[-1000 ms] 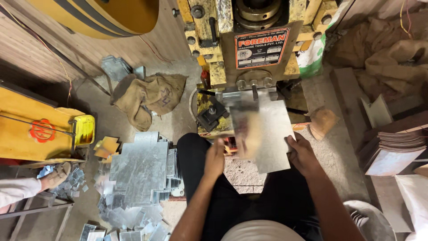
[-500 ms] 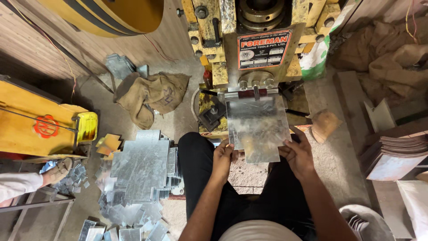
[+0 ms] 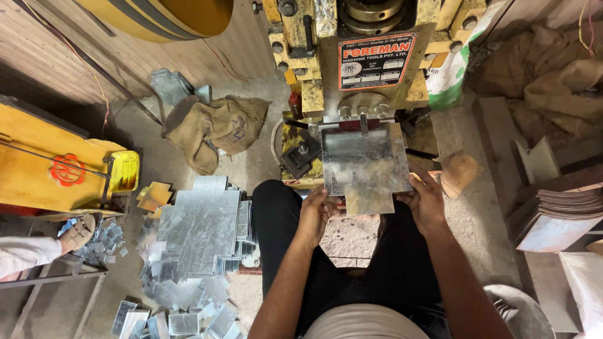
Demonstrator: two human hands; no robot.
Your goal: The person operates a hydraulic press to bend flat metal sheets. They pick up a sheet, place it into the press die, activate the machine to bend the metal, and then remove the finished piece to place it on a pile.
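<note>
I hold a shiny galvanized metal sheet (image 3: 366, 164) flat, its far edge pushed under the die of a yellow press machine (image 3: 352, 69). My left hand (image 3: 318, 210) grips the sheet's near left corner. My right hand (image 3: 426, 199) grips its near right edge. The sheet has notched corners and a tab toward me. I sit in dark trousers directly in front of the press.
A stack of cut cross-shaped metal sheets (image 3: 200, 229) lies on the floor to my left, with small offcuts (image 3: 182, 314) around it. A burlap sack (image 3: 217, 129) lies beyond. A yellow machine (image 3: 56, 169) stands left. Another person's sandalled foot (image 3: 76, 232) shows at left. Stacked plates (image 3: 556, 216) sit right.
The sheet, tilted and blurred in motion a second ago, now lies flat with its far edge under the press die. Both hands shifted to its near corners.
</note>
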